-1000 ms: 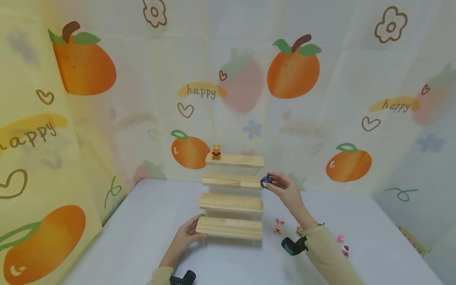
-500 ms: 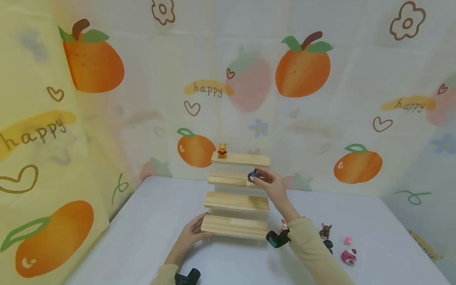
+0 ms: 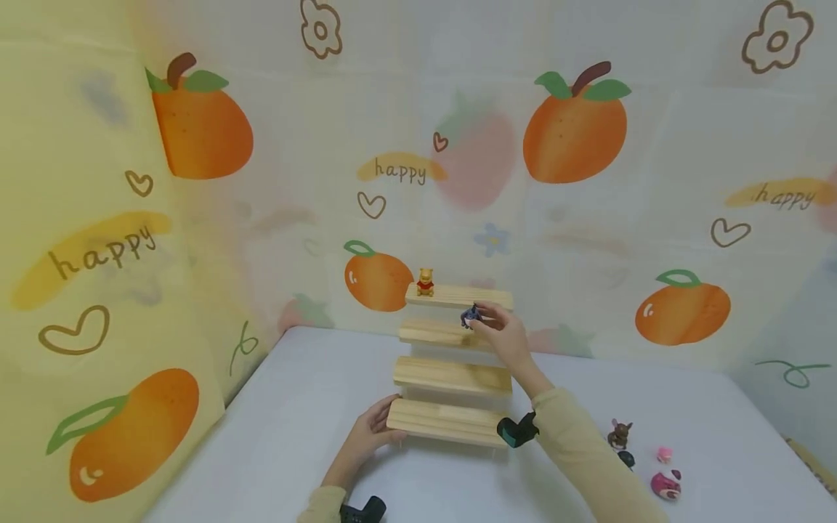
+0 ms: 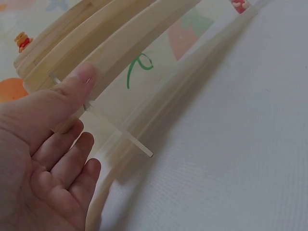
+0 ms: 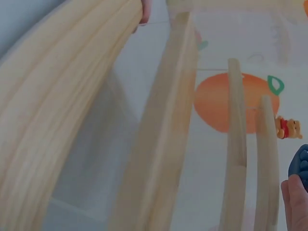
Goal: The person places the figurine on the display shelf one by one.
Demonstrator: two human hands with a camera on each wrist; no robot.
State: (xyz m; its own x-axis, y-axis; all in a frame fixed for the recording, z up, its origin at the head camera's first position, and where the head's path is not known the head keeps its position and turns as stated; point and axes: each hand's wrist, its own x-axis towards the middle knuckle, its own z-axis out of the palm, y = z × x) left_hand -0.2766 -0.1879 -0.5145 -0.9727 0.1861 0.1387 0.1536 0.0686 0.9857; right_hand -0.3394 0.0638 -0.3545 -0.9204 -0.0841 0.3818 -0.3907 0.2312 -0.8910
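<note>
At a wooden shelf [image 3: 451, 374], left hand [image 3: 368, 436] gripping lowest board [image 3: 447, 421], right hand [image 3: 508, 335] pinching blue figurine [image 3: 468, 317]

We see a person dressed in plain, pale yellow-beige cloth: the left sleeve [image 3: 323, 505] shows only near its cuff, while the right sleeve [image 3: 588, 450] shows along much of the forearm, lightly creased. At each cuff we find a small black device, angular and elbow-shaped; the left device [image 3: 364, 510] looks black all over, and the right device [image 3: 518, 430] carries a teal-green face. Beyond the cuffs, the left hand [image 3: 371, 437] and right hand [image 3: 505, 335] are bare.
</note>
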